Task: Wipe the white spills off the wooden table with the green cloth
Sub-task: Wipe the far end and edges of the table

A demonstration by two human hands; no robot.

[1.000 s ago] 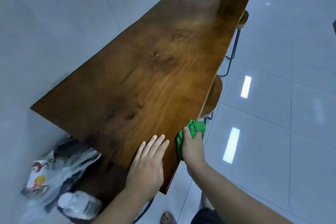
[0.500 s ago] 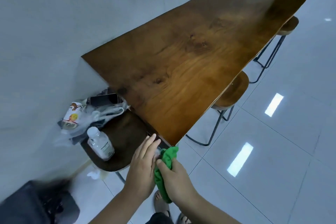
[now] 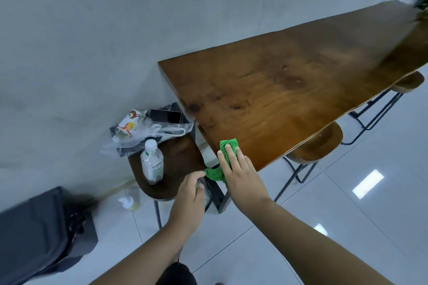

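The long wooden table [image 3: 289, 99] runs from the centre to the upper right, and I see no white marks on its top. The green cloth [image 3: 229, 144] lies on the table's near corner, with one end hanging over the edge. My right hand [image 3: 240, 169] presses flat on the cloth, fingers stretched out. My left hand [image 3: 191, 194] is curled just below the table's edge, beside the hanging end of the cloth. Something pale shows at its fingertips, but what it is I cannot make out.
A dark round stool [image 3: 176, 169] left of the table carries a clear bottle [image 3: 151, 162], a plastic bag [image 3: 148, 134], a phone [image 3: 165, 116] and a printed cup [image 3: 127, 123]. Two wooden stools [image 3: 317, 145] stand under the table's front edge. A dark bag [image 3: 41, 231] lies on the floor, lower left.
The view has swung left and back. My right hand moved from the table's edge onto its near corner and now lies flat on the cloth. My left hand left the tabletop and dropped below the edge.
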